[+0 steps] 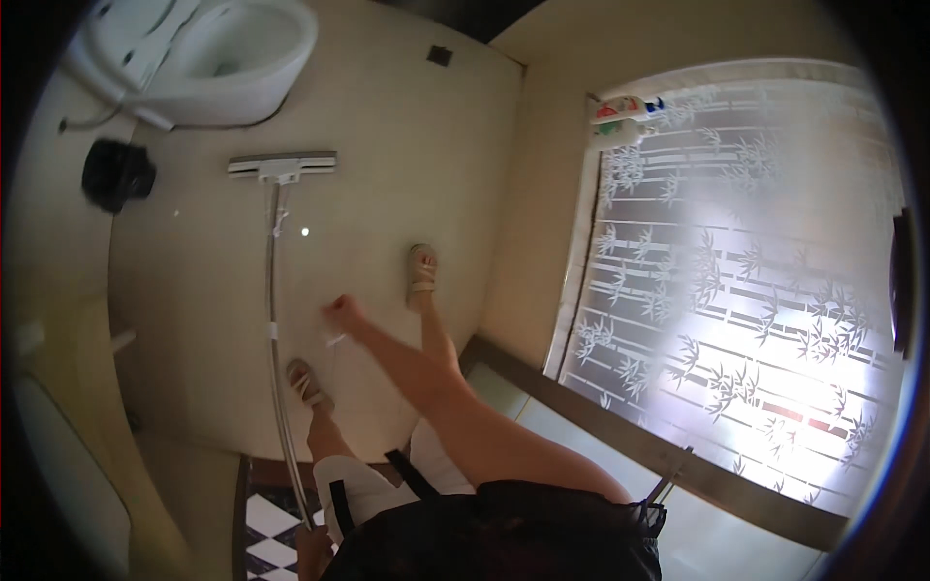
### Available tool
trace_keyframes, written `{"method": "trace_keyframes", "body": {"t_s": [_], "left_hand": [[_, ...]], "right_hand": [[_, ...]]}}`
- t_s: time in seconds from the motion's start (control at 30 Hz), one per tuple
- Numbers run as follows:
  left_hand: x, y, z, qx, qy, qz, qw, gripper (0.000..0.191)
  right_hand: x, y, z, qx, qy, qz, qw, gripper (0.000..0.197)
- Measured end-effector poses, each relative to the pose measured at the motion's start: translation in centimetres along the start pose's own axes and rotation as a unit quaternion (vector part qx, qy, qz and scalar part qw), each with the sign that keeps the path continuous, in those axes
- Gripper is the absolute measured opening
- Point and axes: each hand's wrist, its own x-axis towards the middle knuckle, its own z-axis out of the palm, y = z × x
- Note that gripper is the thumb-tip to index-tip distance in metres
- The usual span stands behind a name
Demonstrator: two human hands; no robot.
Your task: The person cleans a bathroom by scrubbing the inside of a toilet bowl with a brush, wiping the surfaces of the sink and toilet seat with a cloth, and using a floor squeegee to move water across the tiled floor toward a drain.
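Note:
My left hand (314, 545) grips the metal pole (273, 290) of a sponge mop low in the view, partly hidden by my dark top. Beyond it, the mop's flat white and grey head (283, 167) rests on the beige floor. My right hand (345, 314), blurred, reaches out over the floor with its fingers curled. A small pale, translucent thing (336, 340) shows just under it; whether the fingers hold it is unclear.
A white toilet (240, 58) stands at the far left, with a black bin (116, 174) near it. Two pump bottles (617, 120) sit at the bamboo-patterned window (654, 290). A floor drain (439, 55) lies ahead. Checkered tiles (272, 523) begin at the threshold below.

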Motion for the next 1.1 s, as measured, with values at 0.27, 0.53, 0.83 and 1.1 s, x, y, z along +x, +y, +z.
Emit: {"method": "trace_keyframes", "body": {"t_s": [0.27,0.53,0.83,1.1], "left_hand": [[-8.1,6.6,8.5,0.116,0.011,-0.014,0.993,0.016],[-14.1,13.0,12.3,0.138,0.042,-0.043,0.989,0.021],[-18.0,15.0,10.8,0.115,0.066,-0.072,0.989,0.028],[-18.4,10.5,7.1,0.043,-0.029,-0.065,0.997,0.033]], "right_hand": [[9.3,-6.4,-62.0,0.471,0.067,-0.3,0.827,0.042],[11.1,-8.9,-89.3,0.642,0.069,-0.246,0.722,0.055],[13.8,-8.1,-92.5,0.668,0.082,-0.245,0.698,0.035],[17.1,-4.1,-81.7,0.561,0.138,-0.316,0.752,0.03]]}}
